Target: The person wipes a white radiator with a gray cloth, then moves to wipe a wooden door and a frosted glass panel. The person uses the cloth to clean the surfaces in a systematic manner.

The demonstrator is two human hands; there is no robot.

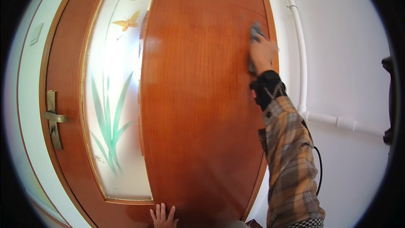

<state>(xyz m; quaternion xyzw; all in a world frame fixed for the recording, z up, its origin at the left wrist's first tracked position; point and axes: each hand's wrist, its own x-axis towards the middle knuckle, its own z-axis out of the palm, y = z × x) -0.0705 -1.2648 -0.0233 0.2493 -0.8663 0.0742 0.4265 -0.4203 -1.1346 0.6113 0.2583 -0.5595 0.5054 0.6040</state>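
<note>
A reddish-brown wooden door (202, 101) fills the middle of the view. Near its upper right edge, my right hand (262, 54) presses a grey-green cloth (255, 29) against the wood, fingers closed over it. Part of the cloth hangs down beside the wrist, and the hand is slightly blurred. At the bottom, my left hand (163, 217) rests on the lower part of the door with fingers spread, below the glass panel (122, 122). Only its fingers and knuckles show.
A brass-coloured lever handle (55, 118) sits on the door's left side. White pipes (300, 59) run down and across the wall (346, 50) to the right. A light switch (36, 33) is on the left wall. A thin black cable (319, 169) hangs beside my right sleeve.
</note>
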